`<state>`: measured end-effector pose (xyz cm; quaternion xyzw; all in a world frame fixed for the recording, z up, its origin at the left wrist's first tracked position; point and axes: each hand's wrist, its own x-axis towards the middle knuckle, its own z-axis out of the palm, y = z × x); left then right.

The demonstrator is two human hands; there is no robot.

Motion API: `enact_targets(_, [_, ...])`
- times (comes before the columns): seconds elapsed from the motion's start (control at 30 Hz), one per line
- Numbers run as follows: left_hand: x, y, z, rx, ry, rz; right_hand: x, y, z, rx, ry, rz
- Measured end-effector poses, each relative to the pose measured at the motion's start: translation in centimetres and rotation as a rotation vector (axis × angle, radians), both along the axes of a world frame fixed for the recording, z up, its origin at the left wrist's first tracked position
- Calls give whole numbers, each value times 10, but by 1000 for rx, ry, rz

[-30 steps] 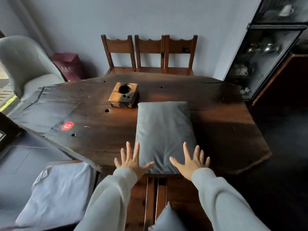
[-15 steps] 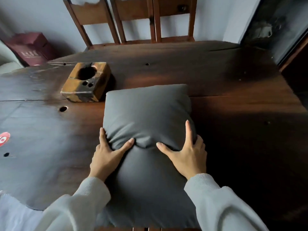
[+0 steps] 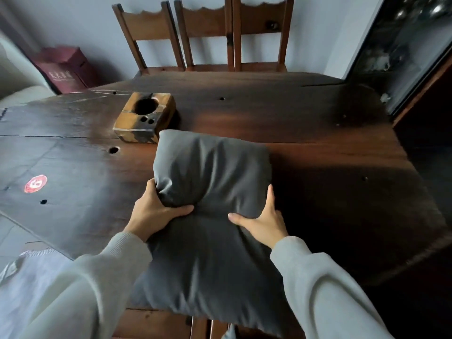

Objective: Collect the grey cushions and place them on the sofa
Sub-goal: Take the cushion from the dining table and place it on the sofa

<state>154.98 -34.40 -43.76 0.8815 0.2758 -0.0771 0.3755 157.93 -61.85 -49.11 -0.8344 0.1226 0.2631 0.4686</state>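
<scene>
Presently catalogued, one grey cushion [image 3: 210,204]: centre of the frame, lying on the dark wooden bench [image 3: 318,133], its near end overhanging the bench's near edge toward the lower centre of the frame. Fabric bunched and creased across the middle where it is gripped.

Two hands, both in pale sleeves entering from the lower corners. Left hand [image 3: 152,212]: clamped on the cushion's left edge, thumb pressed into the top fabric, fingers [image 3: 150,189] curled around the side. Right hand [image 3: 265,222]: set on the cushion's right side, thumb lying across the top, fingers [image 3: 270,195] along the right edge; both hands grasp the cushion.

One wooden block [image 3: 144,118]: upper centre-left, on the bench just beyond the cushion's far left corner, with one large round hole and two small ones in its top face; whether it touches the cushion cannot be told.

One round red sticker [image 3: 35,183]: left of the frame, flat on the bench.

Three wooden chairs [image 3: 208,33]: top centre, side by side against the wall behind the bench.

One dark red box [image 3: 64,67]: upper left, by the wall.

One glass-fronted cabinet [image 3: 403,50]: upper right.

One pale cloth [image 3: 27,289]: lower left, below the bench edge, partly hidden by the left sleeve.
</scene>
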Motion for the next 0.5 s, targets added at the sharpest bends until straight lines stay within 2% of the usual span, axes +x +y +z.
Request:
enact_targets(0.03, [0,4,3,55,0,-59,-10,5,-8,25,66,17])
enact_targets(0.13, [-14,19,59,224,-15,-278,-45,18,3,58,92,134])
enact_targets(0.2, [-46,47,124,334,-16,-407,-65,49,42,80,-22,242])
enact_targets(0.23, [-39,42,131,393,-21,-494,-63,45,46,106,-104,167])
enact_targets(0.3, [-95,74,205,578,-17,-573,-79,95,121,148,-384,158])
enact_targets(0.33, [-90,68,209,636,-30,-651,-73,94,130,120,-527,127])
enact_targets(0.4, [-167,102,288,832,-5,-662,-101,155,219,64,-879,320])
enact_targets(0.43, [-164,98,294,844,-31,-697,-94,153,230,-15,-983,382])
enact_targets(0.5, [-264,139,376,949,20,-615,-148,216,314,-61,-1260,612])
